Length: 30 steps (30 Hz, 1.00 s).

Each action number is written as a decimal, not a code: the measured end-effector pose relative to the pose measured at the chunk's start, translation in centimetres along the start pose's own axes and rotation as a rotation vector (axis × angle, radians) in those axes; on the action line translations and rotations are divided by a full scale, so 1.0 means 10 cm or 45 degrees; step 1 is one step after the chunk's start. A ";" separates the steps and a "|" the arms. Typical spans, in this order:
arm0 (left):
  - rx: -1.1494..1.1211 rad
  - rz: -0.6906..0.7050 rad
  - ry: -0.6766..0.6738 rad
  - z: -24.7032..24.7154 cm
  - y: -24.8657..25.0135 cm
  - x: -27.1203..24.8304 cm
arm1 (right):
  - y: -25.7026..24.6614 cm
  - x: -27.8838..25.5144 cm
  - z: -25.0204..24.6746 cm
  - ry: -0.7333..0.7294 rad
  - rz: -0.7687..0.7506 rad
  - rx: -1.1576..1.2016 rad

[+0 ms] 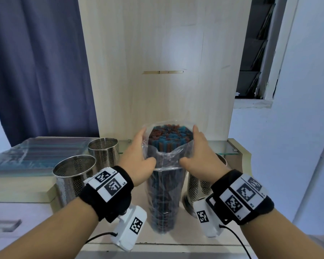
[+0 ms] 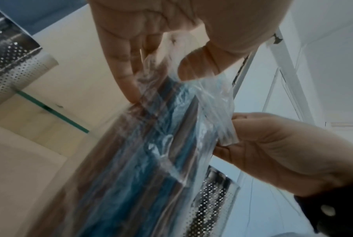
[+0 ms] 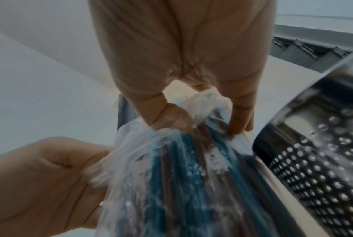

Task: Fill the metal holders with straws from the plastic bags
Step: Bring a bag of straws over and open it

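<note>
A clear plastic bag (image 1: 164, 193) packed with blue and brown straws (image 1: 168, 135) stands upright at the middle of the counter, its mouth open. My left hand (image 1: 147, 146) pinches the bag's left rim. My right hand (image 1: 188, 144) pinches the right rim. In the left wrist view the left hand (image 2: 158, 85) has plastic between thumb and fingers, as does the right hand (image 3: 205, 125) in its own view. Two perforated metal holders (image 1: 73, 176) (image 1: 104, 152) stand to the left. A third holder (image 1: 198, 186) stands right of the bag, partly hidden by my right wrist.
A flat sealed bag of straws (image 1: 26, 156) lies on the raised surface at the far left. A pale wooden panel (image 1: 166, 53) rises behind the bag, with a glass shelf (image 1: 223, 148) at its foot. A blue curtain (image 1: 36, 62) hangs at the left.
</note>
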<state>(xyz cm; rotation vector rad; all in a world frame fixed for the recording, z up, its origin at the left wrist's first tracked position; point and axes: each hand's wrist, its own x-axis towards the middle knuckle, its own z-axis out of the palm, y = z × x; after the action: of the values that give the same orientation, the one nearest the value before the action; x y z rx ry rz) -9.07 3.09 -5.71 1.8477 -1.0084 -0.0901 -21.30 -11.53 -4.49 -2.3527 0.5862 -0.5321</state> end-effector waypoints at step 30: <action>-0.192 0.186 -0.471 -0.10 -0.33 0.54 | 0.15 0.57 -0.37 -0.668 -0.331 0.173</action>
<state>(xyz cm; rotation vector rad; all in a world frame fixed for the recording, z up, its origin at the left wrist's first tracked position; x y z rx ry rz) -3.10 0.70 -5.91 1.6468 -1.3497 -0.4210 -18.88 -17.41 -1.67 -2.3158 0.0031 -0.0464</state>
